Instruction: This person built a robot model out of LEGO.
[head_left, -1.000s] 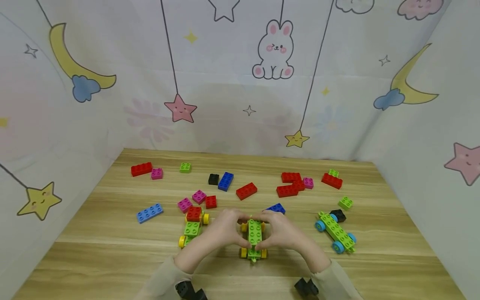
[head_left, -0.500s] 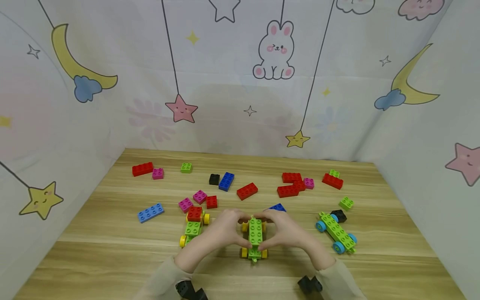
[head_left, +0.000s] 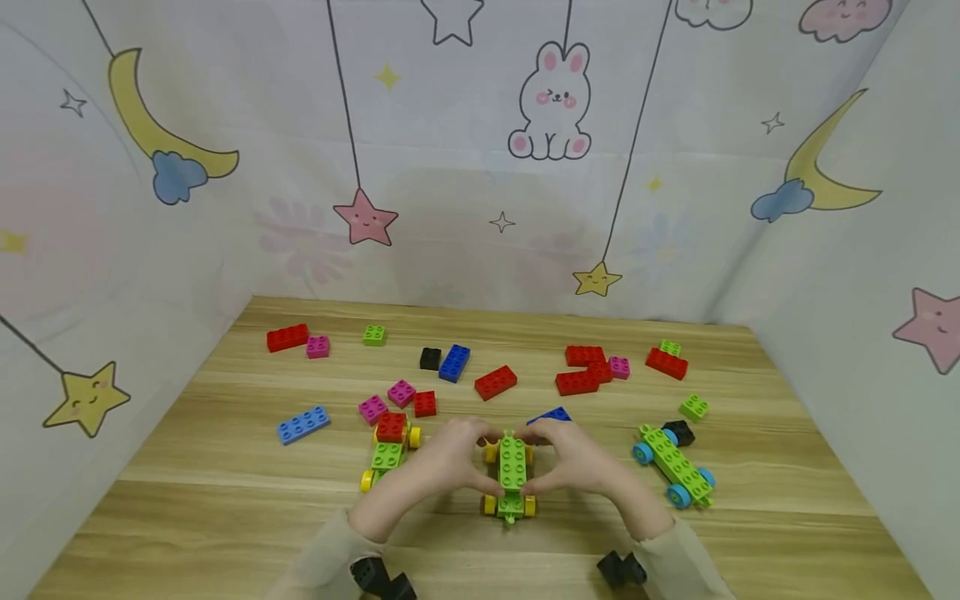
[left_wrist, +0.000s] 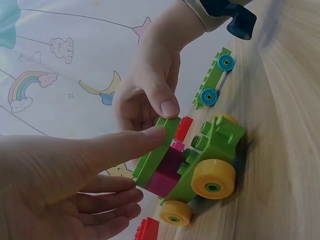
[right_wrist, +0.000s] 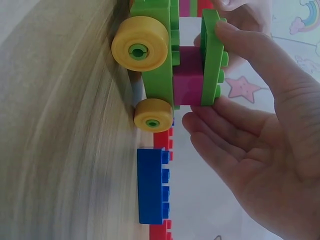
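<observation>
My left hand and right hand face each other at the middle of the table, pinching a long green brick between thumbs and fingers at its two ends. That brick sits on a magenta brick, which is on a green toy car base with yellow wheels. In the left wrist view the green brick stands slightly tilted from the car base. From above, the magenta brick is hidden beneath the green one.
Left of my hands stands another green car with yellow wheels and a red brick on it. A green car base with blue wheels is at right, near a black brick. Several loose bricks, including a light blue one, lie farther back.
The head view has shifted very slightly. Both hands keep the same hold on the green brick, and the car stays in place.
</observation>
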